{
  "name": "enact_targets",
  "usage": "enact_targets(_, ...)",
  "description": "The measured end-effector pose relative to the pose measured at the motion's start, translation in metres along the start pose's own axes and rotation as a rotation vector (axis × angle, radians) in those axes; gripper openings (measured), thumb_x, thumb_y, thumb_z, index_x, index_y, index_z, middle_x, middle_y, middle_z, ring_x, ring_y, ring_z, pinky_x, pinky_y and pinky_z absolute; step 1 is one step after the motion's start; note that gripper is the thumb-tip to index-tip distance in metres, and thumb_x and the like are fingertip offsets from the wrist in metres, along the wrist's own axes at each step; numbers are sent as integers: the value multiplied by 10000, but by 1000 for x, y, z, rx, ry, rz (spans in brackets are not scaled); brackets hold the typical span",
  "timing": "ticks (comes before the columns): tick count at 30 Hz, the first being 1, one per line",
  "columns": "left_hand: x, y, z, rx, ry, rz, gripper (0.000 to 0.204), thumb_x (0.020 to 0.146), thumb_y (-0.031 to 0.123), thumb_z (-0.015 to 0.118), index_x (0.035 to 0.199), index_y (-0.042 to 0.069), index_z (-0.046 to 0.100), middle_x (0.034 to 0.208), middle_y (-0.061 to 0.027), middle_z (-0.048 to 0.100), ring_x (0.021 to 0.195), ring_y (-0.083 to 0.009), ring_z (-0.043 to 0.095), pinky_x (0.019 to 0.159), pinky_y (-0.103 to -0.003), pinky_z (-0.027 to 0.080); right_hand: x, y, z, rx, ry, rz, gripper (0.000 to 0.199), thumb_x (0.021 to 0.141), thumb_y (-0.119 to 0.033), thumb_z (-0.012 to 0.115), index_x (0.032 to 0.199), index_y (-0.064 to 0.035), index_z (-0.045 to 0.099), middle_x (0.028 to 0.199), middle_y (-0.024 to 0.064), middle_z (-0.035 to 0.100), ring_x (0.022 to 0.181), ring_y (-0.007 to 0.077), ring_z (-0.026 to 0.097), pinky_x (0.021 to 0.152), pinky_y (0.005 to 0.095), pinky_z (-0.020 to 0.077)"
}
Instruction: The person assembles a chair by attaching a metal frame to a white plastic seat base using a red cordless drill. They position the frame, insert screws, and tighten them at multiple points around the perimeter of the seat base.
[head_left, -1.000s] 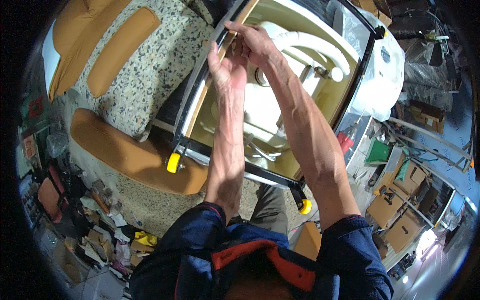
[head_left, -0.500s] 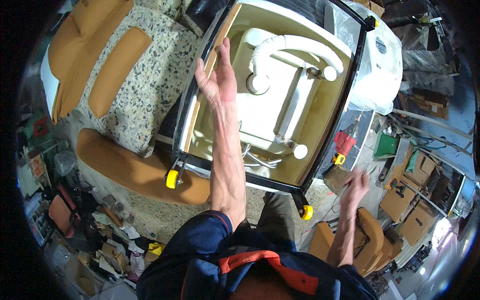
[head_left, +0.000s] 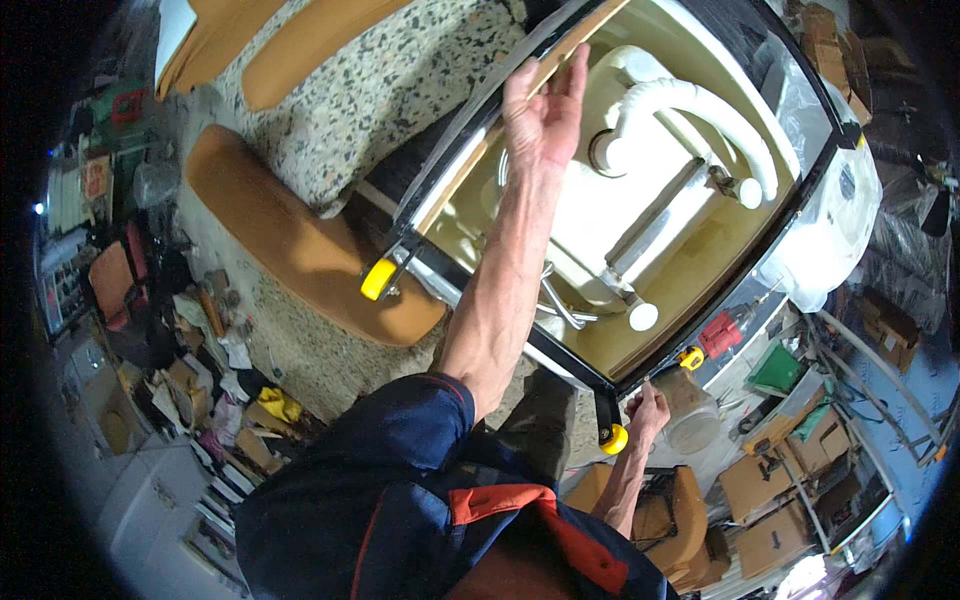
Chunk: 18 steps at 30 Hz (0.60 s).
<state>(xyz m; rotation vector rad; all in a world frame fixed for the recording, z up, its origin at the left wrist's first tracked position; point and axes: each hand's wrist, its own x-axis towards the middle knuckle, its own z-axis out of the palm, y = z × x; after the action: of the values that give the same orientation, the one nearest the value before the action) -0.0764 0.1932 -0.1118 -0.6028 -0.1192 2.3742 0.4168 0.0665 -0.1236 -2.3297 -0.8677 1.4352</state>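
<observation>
The left hand (head_left: 543,118) reaches far up on a straight, bare forearm — fingers together, palm open. The right hand (head_left: 648,410) hangs low, loosely curled — elbow bent.

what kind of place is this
Most likely a cluttered furniture or repair workshop. A black-framed unit on yellow castors lies tipped open showing white pipes, tan cushions sit on the speckled floor, and cardboard boxes and a red power tool crowd the edges.
</observation>
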Motion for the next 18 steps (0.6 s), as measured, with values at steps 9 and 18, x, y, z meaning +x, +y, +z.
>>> enact_targets(9,5,-4,-18,44,36,101,436,840,48,779,1164,-104,532,1229,-235,564,1242,-429,557,1060,-477,551,-26,-15,-31,-49,208,-422,212,918,-175,742,843,-38,597,731,29,589,563,92,504,465,250,384)
enact_targets(18,-16,3,-8,403,75,87,331,837,193,821,1070,53,632,1101,-103,668,1129,-233,632,716,-381,521,-125,-319,222,194,-821,-753,498,1006,-239,632,1330,123,520,1282,206,616,1222,288,607,1101,374,465)
